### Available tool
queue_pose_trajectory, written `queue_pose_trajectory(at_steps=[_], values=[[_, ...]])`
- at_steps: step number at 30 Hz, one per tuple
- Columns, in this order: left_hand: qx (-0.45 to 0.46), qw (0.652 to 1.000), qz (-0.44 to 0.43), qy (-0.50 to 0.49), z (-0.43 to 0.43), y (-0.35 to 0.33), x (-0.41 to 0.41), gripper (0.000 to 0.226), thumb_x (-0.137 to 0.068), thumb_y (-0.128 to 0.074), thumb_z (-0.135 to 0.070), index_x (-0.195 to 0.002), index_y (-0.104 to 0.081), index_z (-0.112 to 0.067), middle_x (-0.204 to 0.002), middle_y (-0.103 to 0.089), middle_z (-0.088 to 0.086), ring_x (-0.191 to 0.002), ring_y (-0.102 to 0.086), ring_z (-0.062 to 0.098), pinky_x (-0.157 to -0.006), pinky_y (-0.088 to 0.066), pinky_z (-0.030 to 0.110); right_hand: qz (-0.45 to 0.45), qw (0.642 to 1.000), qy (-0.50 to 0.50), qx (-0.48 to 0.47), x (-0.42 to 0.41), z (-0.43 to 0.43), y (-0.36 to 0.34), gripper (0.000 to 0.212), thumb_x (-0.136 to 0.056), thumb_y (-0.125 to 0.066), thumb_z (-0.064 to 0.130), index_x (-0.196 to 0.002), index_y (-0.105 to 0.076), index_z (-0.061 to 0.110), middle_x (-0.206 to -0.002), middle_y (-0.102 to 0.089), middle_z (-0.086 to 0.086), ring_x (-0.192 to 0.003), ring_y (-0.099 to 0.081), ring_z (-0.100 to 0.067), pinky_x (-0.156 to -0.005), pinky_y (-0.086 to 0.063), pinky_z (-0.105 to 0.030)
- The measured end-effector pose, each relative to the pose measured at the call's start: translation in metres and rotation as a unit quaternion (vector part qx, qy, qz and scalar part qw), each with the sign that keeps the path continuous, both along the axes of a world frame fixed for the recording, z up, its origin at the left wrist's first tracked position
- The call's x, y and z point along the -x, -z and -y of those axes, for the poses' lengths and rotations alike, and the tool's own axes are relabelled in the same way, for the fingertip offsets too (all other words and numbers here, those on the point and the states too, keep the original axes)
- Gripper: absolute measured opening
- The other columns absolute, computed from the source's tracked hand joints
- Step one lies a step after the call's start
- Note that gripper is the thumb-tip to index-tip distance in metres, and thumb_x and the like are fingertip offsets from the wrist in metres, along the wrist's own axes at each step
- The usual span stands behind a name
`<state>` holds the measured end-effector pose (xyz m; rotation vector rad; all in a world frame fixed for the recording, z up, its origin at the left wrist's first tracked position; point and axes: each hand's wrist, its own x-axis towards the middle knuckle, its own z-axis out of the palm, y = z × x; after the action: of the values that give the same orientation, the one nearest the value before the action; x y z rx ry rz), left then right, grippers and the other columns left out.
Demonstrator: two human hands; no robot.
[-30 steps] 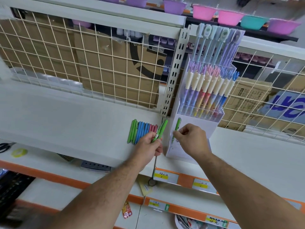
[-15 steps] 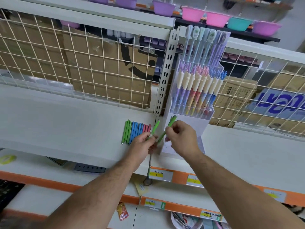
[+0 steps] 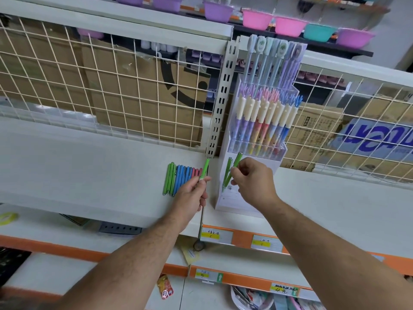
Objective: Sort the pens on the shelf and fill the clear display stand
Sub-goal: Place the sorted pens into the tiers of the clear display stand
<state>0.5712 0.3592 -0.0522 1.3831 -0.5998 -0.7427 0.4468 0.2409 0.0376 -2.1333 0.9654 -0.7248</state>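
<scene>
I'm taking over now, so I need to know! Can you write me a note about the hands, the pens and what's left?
Left grip holds a green pen.
Right grip pinches a second green pen at the clear stand front.
A third green pen already leans there; back tiers look full.
Left to do: front tier, using the pen row on the shelf.

A wire grid (image 3: 112, 90) is fixed along the far side, and cardboard boxes (image 3: 145, 104) are seen behind it. A slotted metal upright (image 3: 220, 104) is mounted at centre. Purple, pink and teal bowls (image 3: 290, 25) are ranged far above. Orange price strips (image 3: 242, 237) are fitted along the near edges.
</scene>
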Motion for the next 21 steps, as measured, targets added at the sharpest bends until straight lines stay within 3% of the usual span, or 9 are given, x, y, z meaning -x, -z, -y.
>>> queue_pose_trajectory(at_steps=[7, 10, 14, 21], values=[[-0.006, 1.000, -0.007, -0.016, 0.0018, 0.0014, -0.0009, 0.029, -0.105, -0.048, -0.027, -0.099, -0.073, -0.041, -0.070, -0.054, -0.003, -0.055, -0.046, 0.002, -0.050, -0.037, 0.013, -0.078, 0.995, -0.027, 0.049, -0.0002, -0.0039, 0.0084, 0.015, -0.094, -0.062, 0.018, -0.083, -0.069, 0.010, -0.076, -0.071, -0.004, -0.071, -0.064, -0.023, -0.062, -0.052, -0.032], [-0.006, 1.000, -0.025, -0.017, 0.0031, 0.0015, -0.0015, 0.028, -0.104, -0.047, -0.019, -0.097, -0.073, -0.029, -0.066, -0.051, -0.003, -0.052, -0.041, 0.003, -0.047, -0.033, 0.015, -0.114, 0.991, -0.020, 0.061, 0.0000, -0.0051, 0.0104, 0.016, -0.095, -0.061, 0.020, -0.084, -0.069, 0.012, -0.076, -0.071, -0.003, -0.070, -0.063, -0.021, -0.051, -0.041, -0.021], [-0.017, 0.999, -0.047, -0.014, 0.0017, 0.0003, -0.0019, 0.018, -0.095, -0.048, -0.004, -0.090, -0.065, -0.005, -0.069, -0.054, -0.005, -0.054, -0.040, 0.006, -0.046, -0.029, 0.017, -0.122, 0.991, -0.012, 0.055, -0.0016, -0.0044, 0.0107, 0.016, -0.096, -0.061, 0.022, -0.088, -0.071, 0.012, -0.079, -0.073, -0.003, -0.072, -0.066, -0.019, -0.051, -0.040, -0.016], [-0.027, 0.998, -0.052, -0.017, 0.0000, -0.0043, 0.0006, 0.028, -0.091, -0.046, 0.003, -0.074, -0.063, -0.011, -0.074, -0.055, 0.005, -0.063, -0.046, 0.010, -0.050, -0.035, 0.017, -0.126, 0.991, -0.005, 0.045, -0.0020, -0.0032, 0.0096, 0.017, -0.096, -0.062, 0.024, -0.090, -0.074, 0.014, -0.078, -0.073, 0.000, -0.070, -0.067, -0.015, -0.052, -0.043, -0.016]])
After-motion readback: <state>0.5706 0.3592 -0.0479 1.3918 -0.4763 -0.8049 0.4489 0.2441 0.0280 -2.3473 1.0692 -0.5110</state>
